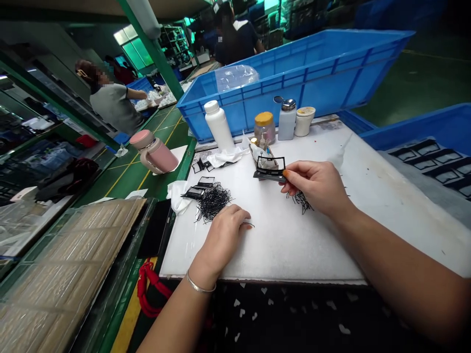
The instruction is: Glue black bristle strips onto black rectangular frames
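One black frame point(271, 165) in right hand point(316, 186)

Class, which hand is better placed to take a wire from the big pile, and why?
Left: the left hand lies beside the wire pile; the right hand holds a black frame.

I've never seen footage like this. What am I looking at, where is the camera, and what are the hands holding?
No machine here: this is a person at a workbench, filmed by a camera worn on their head, so you look down on their two bare hands. The right hand pinches a small black frame above the white pad. The left hand rests, fingers curled, beside a pile of thin black pieces; whether it grips one is unclear. Behind stand a white bottle, a yellow-lidded jar and a blue crate. Other people work in the background.
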Motion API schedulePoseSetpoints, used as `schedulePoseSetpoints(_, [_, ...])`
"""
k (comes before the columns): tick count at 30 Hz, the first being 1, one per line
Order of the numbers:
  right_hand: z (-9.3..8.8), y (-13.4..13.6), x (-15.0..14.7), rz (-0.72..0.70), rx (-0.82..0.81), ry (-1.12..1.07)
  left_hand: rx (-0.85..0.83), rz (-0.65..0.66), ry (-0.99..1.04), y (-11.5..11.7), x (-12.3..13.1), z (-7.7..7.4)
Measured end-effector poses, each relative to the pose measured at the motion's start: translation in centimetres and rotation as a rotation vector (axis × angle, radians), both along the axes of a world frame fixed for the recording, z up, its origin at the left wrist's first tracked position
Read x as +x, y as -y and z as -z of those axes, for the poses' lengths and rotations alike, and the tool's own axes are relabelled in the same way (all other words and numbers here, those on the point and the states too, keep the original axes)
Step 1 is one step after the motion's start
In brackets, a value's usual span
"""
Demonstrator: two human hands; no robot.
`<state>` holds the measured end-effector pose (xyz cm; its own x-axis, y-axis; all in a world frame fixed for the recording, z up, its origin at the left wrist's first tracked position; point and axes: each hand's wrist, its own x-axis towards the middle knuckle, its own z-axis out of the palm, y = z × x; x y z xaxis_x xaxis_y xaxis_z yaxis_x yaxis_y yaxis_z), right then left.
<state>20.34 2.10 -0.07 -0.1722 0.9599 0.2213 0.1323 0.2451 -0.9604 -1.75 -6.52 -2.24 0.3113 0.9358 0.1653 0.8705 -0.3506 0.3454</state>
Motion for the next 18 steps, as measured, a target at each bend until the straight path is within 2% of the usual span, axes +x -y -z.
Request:
schedulePoseSetpoints(4, [0.0,0.0,-0.1,-0.017,-0.012,0.004,-0.015,0.003,0.018,0.0,0.2,-0.1])
schedulePoseSetpoints(7, [0.0,0.1,-0.2,-0.037,-0.021,0.011,-0.013,-0.041,0.13,-0.4,0.2,-1.2])
schedulePoseSetpoints(10, [-0.1,0.2,-0.4,-0.09,-0.061,0.024,0.093,-0.07,0.266,-1.3,0.6,-3.0])
schedulePoseSetpoints(13, [-0.2,0.2,-0.5,-0.163,-0.136,0.0,0.241,-0.027,0.283,-2.4,1.6,-4.6])
schedulePoseSetpoints(15, [-0.2,0.1,-0.4,-0.193,-0.18,-0.04,0.329,0.018,0.244,-3.2,2.5,-5.1])
schedulePoseSetpoints(18, [-0.1,0.0,-0.4,-0.22,-0.22,-0.108,0.418,0.027,0.145,-4.2,3.7,-5.0])
